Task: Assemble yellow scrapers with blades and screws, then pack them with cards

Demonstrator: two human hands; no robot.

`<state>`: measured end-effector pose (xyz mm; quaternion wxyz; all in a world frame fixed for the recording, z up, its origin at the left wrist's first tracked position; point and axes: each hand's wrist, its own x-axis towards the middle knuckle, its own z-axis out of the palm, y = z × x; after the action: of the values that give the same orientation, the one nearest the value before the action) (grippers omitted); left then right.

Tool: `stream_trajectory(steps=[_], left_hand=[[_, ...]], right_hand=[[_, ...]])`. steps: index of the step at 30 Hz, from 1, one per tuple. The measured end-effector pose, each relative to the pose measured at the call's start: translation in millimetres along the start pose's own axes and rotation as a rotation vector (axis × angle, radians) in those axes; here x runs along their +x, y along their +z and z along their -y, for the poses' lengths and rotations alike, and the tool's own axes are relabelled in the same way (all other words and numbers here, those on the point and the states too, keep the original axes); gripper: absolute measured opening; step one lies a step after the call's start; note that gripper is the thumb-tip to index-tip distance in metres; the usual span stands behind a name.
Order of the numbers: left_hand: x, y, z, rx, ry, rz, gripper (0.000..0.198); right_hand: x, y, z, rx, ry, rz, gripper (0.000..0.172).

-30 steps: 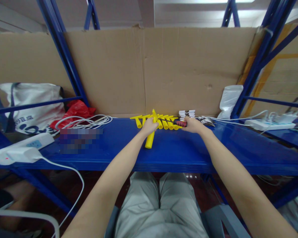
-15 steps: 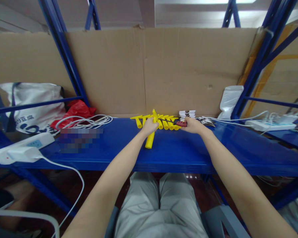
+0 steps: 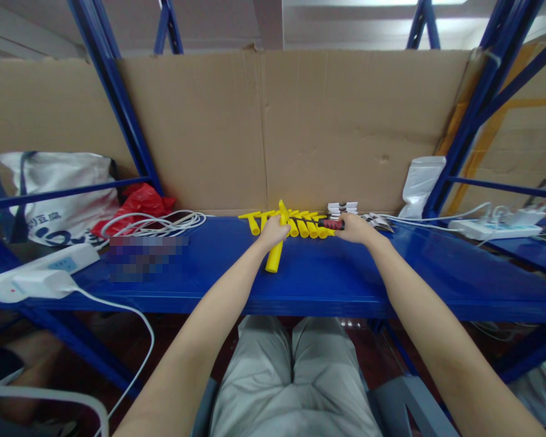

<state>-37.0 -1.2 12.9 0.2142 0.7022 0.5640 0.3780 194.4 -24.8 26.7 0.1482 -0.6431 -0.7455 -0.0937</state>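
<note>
My left hand (image 3: 273, 232) is closed round a yellow plastic T-shaped piece (image 3: 274, 258), holding it tilted with its lower end on the blue shelf (image 3: 327, 279). In my right hand (image 3: 355, 229) I grip a screwdriver with a red and black handle (image 3: 331, 224); its thin shaft points left toward the top of the yellow piece. Behind both hands, several more yellow T-pieces (image 3: 304, 225) lie in a row on the shelf.
A cardboard sheet (image 3: 300, 127) backs the shelf. White cables (image 3: 159, 222), a red bag (image 3: 136, 203), a tote bag (image 3: 54, 194) and a power strip (image 3: 40, 267) lie left. A stack of small white parts (image 3: 342, 208), a silver pouch (image 3: 421, 182) and another power strip (image 3: 495, 229) lie right.
My right hand has lifted the screwdriver handle slightly; otherwise both hands and the yellow piece stay in place.
</note>
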Motion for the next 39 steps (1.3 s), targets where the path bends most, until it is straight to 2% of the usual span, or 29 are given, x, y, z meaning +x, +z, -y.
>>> stream_trajectory(steps=[5, 12, 17, 19, 25, 32, 39], left_hand=[[-2.7, -1.0, -2.4, -0.015, -0.008, 0.015, 0.020], [-1.8, -0.9, -2.6, 0.017, 0.008, 0.014, 0.018], [-1.7, -0.7, -4.2, 0.031, -0.014, 0.021, 0.020], [-1.9, -0.9, -4.2, 0.032, -0.016, 0.019, 0.020], [-2.0, -1.3, -2.7, 0.022, -0.014, 0.017, 0.017], [-0.4, 0.7, -1.2, -0.022, -0.013, 0.043, 0.013], [-0.9, 0.3, -1.1, 0.020, -0.030, 0.035, 0.018]], right_hand=[[-1.2, 0.9, -0.8, -0.030, 0.048, 0.002, 0.037], [1.0, 0.5, -2.8, 0.028, -0.010, 0.037, 0.020], [-0.7, 0.3, -1.5, -0.064, 0.092, 0.009, 0.044], [-0.8, 0.5, -1.6, -0.066, 0.095, 0.005, 0.047], [2.6, 2.7, -5.3, -0.007, 0.041, 0.046, 0.024], [-0.3, 2.1, -4.0, -0.043, 0.110, 0.030, 0.045], [3.8, 3.1, -6.8, 0.017, 0.031, 0.044, 0.022]])
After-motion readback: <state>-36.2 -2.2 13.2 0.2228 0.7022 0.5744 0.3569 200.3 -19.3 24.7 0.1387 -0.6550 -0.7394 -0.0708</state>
